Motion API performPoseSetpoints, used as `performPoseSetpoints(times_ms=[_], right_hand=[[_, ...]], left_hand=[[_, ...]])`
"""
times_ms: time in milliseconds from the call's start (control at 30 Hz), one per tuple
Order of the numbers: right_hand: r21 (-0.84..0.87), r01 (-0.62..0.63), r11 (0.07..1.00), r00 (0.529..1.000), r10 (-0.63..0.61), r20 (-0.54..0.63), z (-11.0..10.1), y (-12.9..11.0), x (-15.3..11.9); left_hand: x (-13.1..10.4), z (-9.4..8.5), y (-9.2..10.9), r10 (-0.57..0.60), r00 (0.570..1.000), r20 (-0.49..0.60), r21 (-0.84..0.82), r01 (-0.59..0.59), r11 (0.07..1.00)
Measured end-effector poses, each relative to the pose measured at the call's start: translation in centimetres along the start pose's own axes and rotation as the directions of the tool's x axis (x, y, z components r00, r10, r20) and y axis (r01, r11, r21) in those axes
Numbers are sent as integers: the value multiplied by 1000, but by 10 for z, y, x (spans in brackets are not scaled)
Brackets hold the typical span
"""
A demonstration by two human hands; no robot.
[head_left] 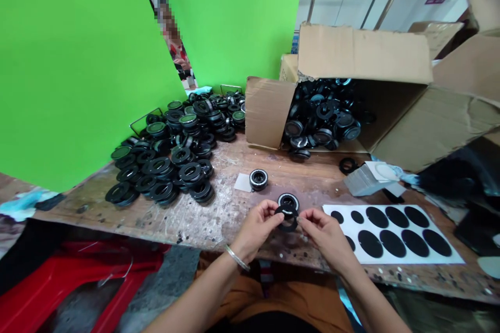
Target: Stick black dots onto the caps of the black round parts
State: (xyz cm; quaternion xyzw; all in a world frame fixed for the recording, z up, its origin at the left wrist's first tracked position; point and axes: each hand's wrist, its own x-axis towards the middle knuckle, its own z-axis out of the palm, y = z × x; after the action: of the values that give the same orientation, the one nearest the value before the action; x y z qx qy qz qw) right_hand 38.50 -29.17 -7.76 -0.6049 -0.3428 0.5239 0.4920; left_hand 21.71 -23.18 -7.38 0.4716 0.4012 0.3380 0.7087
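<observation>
Between my two hands is a flat black ring [288,227], apparently a thin adhesive ring. My left hand [262,222] pinches its left edge, and the fingertips of my right hand [321,226] are closed at its right edge. Just beyond the ring, partly covered by it, sits a round black part with a silver rim [288,201] on the table. A similar round part [258,179] lies farther left on a small white card [242,182]. To the right of my right hand lies a white sheet with black disc stickers [394,218].
Many round black parts [191,130] are heaped on the wooden table [222,218] at left. An open cardboard box [363,54] on its side holds more. A stack of white cards [363,179] and a black ring [347,165] lie at right. A red stool [66,276] stands below left.
</observation>
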Motion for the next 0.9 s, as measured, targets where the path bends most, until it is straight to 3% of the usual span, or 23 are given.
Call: performPoseSetpoints(times_ms=[133,233,333,400,500,767,900], right_hand=[[136,-56,989,998,59,-14,-2,5,7],[204,-35,978,996,51,-71,-6,9,22],[238,5,971,990,29,-140,-9,11,42],[246,12,969,988,26,-151,-10,10,54],[258,-17,966,991,50,-124,-6,7,61],[272,-166,948,986,158,54,5,7,28],[308,-167,937,984,180,-13,12,7,28]], left_hand=[[3,2,1,64,998,-9,129,-63,990],[8,1,-4,143,974,-178,210,-104,972],[15,1,-13,45,958,-282,80,-23,997],[19,3,-20,-57,968,-246,-23,53,998],[22,3,-25,-121,975,-188,-91,105,990],[19,-25,-18,-186,970,-158,-131,166,977],[17,-32,-17,-225,968,-114,-127,211,969]])
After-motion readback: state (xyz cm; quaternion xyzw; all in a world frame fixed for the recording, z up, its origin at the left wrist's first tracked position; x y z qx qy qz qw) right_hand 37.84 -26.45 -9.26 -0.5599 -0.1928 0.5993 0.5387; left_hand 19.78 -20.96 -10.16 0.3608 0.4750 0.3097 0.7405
